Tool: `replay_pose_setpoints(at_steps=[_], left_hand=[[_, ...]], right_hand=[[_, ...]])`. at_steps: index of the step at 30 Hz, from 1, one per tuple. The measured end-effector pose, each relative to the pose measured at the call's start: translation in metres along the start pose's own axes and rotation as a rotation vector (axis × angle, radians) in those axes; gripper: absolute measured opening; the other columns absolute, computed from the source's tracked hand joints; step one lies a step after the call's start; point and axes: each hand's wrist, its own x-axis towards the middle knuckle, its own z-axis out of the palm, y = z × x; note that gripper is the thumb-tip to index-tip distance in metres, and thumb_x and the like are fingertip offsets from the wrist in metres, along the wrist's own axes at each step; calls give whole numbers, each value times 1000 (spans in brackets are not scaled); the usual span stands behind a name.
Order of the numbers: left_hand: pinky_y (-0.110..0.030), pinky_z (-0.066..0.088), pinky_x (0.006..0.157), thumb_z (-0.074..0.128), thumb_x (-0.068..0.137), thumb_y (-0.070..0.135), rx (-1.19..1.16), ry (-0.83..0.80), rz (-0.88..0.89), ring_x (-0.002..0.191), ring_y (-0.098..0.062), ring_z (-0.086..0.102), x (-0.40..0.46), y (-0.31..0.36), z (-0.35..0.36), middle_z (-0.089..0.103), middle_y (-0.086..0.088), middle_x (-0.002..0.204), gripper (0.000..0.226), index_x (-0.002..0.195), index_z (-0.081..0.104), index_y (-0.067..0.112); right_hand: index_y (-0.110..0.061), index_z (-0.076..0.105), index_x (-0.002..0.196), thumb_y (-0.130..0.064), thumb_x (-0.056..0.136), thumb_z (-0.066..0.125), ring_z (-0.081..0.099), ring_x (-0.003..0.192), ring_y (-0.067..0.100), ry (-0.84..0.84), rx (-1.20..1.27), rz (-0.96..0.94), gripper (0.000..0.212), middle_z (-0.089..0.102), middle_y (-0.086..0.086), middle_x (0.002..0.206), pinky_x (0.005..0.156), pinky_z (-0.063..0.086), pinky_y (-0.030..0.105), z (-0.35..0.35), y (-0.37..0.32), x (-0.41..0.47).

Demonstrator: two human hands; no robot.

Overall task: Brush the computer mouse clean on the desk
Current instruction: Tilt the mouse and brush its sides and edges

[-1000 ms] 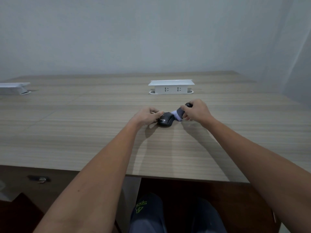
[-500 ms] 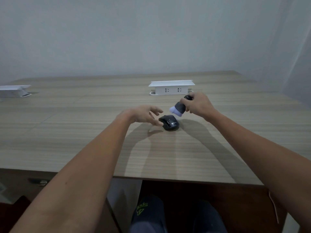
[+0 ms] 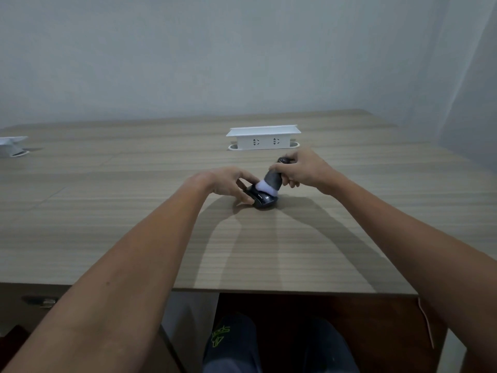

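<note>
A black computer mouse (image 3: 265, 201) lies on the wooden desk (image 3: 134, 211), a little beyond its middle. My left hand (image 3: 228, 183) holds the mouse by its left side, fingers on its edge. My right hand (image 3: 301, 170) grips a dark brush (image 3: 274, 180) by its handle. The brush is tilted, and its pale bristles press down on the top of the mouse, hiding the mouse's far part.
A white socket box (image 3: 262, 138) stands on the desk just behind my hands. Another white box (image 3: 12, 145) sits at the far left edge. The desk's front edge runs close to my lap, and a wall rises behind the desk.
My left hand let go of the mouse for a moment, then took hold of its left side again. My right hand lifted the brush off and brought it back down onto the mouse.
</note>
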Motion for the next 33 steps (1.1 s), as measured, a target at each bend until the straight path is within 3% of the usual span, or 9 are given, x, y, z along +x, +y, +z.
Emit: replay_pose_setpoints(at_steps=[5, 8, 10, 14, 19, 23, 28, 30, 33], left_hand=[[-37, 44, 109, 84, 73, 36, 43, 38, 8, 112, -9, 64, -4, 6, 1, 64, 13, 129, 66, 134, 59, 32], [-39, 46, 106, 85, 71, 37, 53, 45, 17, 110, -9, 65, -3, 7, 1, 65, 12, 125, 57, 125, 64, 35], [-39, 46, 107, 85, 70, 40, 68, 35, 17, 109, -8, 65, -2, 8, 1, 64, 16, 125, 61, 127, 63, 37], [-36, 43, 108, 85, 73, 36, 112, 20, 31, 116, -14, 61, -4, 18, 1, 55, 12, 135, 76, 141, 52, 28], [-35, 46, 102, 83, 75, 33, 175, -6, 66, 112, -16, 61, -6, 29, 0, 56, 8, 121, 64, 134, 58, 31], [-36, 44, 106, 83, 74, 38, 222, 3, 42, 117, -18, 58, -4, 31, 2, 53, 2, 125, 79, 144, 48, 29], [-41, 43, 108, 82, 74, 43, 246, 7, 21, 119, -19, 58, -4, 28, 1, 54, 1, 127, 73, 140, 52, 32], [-40, 43, 108, 82, 75, 41, 239, 17, 24, 119, -20, 58, -6, 28, 2, 55, -2, 130, 75, 142, 50, 30], [-40, 44, 108, 82, 76, 40, 225, 20, 18, 117, -21, 58, -6, 27, 3, 57, -3, 129, 76, 144, 49, 28]], right_hand=[[0, 70, 73, -11, 85, 61, 51, 35, 2, 132, -100, -33, 18, 64, 4, 54, 39, 39, 12, -2, 0, 0], [1, 71, 82, -18, 89, 65, 52, 41, 10, 22, 1, -49, 21, 64, 5, 55, 43, 42, 18, 0, -6, -2], [-2, 72, 82, -18, 87, 64, 54, 42, 11, -28, -88, -30, 19, 64, 2, 54, 45, 44, 21, 0, -6, -3], [-3, 73, 69, -10, 79, 60, 53, 39, 2, 109, -265, -94, 18, 65, -2, 52, 45, 42, 14, -5, -8, -1], [-5, 74, 83, -20, 86, 65, 56, 45, 11, -38, -105, -60, 18, 65, 1, 54, 44, 43, 18, -4, -11, -8], [-3, 73, 71, -10, 81, 60, 53, 38, 1, 95, -267, -71, 18, 65, -2, 52, 46, 42, 17, -10, -3, -7], [0, 73, 85, -20, 90, 67, 52, 41, 9, 34, 14, -27, 22, 63, 2, 54, 43, 42, 18, -8, -1, -12], [1, 74, 84, -17, 88, 66, 52, 40, 7, 27, -69, -4, 20, 62, -2, 50, 43, 42, 16, -7, 5, -13], [1, 74, 75, -10, 84, 62, 52, 36, -1, 145, -219, -48, 19, 61, -7, 46, 41, 38, 9, -10, 8, -13]])
